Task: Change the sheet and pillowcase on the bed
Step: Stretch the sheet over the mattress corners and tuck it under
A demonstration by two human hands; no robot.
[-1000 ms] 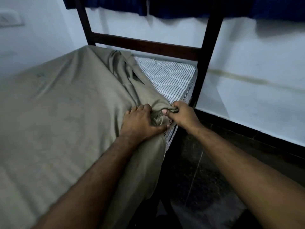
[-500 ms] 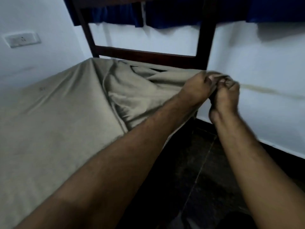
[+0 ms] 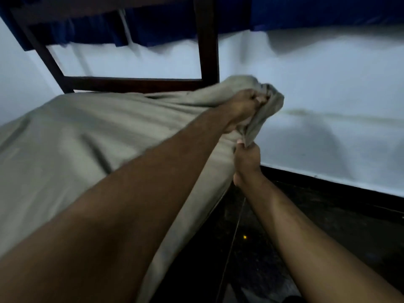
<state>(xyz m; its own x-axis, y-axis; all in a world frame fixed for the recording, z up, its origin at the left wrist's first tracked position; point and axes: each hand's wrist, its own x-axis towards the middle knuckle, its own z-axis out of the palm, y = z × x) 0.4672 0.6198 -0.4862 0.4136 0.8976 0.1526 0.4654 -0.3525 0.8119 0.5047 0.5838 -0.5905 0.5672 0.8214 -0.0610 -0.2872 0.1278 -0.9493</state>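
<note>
The olive-grey cotton sheet (image 3: 72,136) is spread across the bed from the left, its far right corner bunched up beside the dark wooden bedpost (image 3: 207,40). That corner is gripped above by the left hand (image 3: 247,103), and pinched just below, nearer, by the right hand (image 3: 248,158).

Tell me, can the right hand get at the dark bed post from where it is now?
Probably not directly: the right hand grips the sheet, whose bunched corner hangs between it and the bed post.
</note>
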